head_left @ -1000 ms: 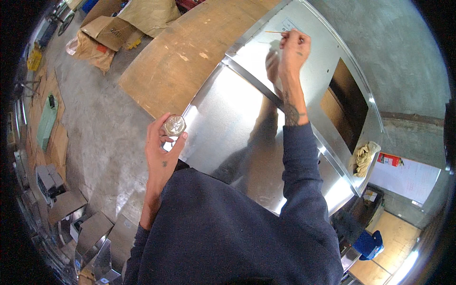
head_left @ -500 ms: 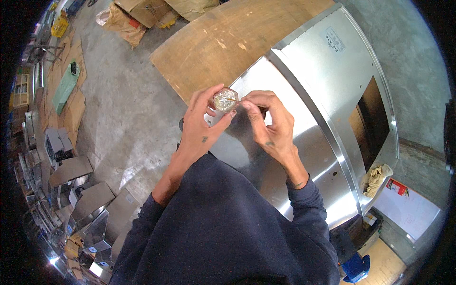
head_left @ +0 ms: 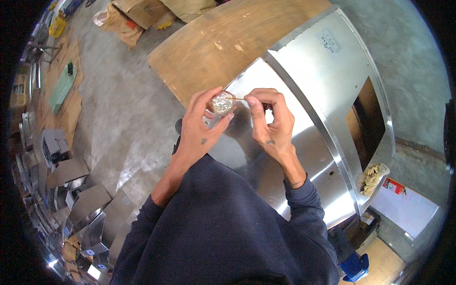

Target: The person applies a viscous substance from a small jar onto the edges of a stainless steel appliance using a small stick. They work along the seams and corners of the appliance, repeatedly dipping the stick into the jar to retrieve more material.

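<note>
Between the thumb and fingers of my left hand point(head_left: 205, 116) is a small round clear container point(head_left: 222, 103), its shiny, lumpy, pale contents showing from above. My right hand point(head_left: 270, 116) pinches one end of a thin brownish stick point(head_left: 239, 99) between thumb and forefinger. The stick's other end lies over the container's right side; I cannot tell whether it touches the contents. Both hands are held above a large shiny sheet-metal panel point(head_left: 285, 156).
A wooden board point(head_left: 204, 52) lies under and beyond the metal panel, which has a rectangular cutout on its right. A crumpled cream cloth point(head_left: 373, 179) lies at its right end. Cardboard boxes point(head_left: 145, 12) stand far left; bent metal parts point(head_left: 90, 204) crowd the lower left.
My right hand has drawn the stick slightly right, so less of it lies over the container. The left hand keeps its hold, and the whole view has shifted a little.
</note>
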Available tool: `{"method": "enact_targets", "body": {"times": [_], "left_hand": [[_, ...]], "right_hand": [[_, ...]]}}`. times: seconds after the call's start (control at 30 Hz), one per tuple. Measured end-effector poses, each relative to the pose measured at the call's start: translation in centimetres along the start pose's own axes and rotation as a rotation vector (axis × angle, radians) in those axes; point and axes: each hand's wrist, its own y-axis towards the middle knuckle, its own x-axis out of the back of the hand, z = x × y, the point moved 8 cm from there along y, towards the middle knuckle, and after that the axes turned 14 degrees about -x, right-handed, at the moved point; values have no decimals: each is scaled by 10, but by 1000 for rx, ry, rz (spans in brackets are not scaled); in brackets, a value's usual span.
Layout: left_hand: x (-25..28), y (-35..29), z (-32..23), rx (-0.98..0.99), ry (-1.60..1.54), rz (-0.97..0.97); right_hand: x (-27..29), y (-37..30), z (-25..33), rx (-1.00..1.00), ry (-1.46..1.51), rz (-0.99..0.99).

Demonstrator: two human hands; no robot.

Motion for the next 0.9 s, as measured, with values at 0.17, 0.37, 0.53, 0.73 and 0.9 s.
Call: {"method": "enact_targets", "body": {"times": [0.17, 0.37, 0.53, 0.73, 0.9], "left_hand": [[1, -7, 7, 32, 14, -3], [2, -16, 18, 27, -63, -39], [8, -20, 24, 58, -63, -31], [16, -25, 27, 89, -50, -48], [18, -30, 33, 148, -27, -53]], "right_hand": [[62, 50, -15, -54, 77, -302], [154, 144, -79, -80, 6, -749], [158, 170, -97, -110, -97, -821], [148, 173, -114, -149, -177, -790], [139, 173, -110, -88, -204, -742]]}}
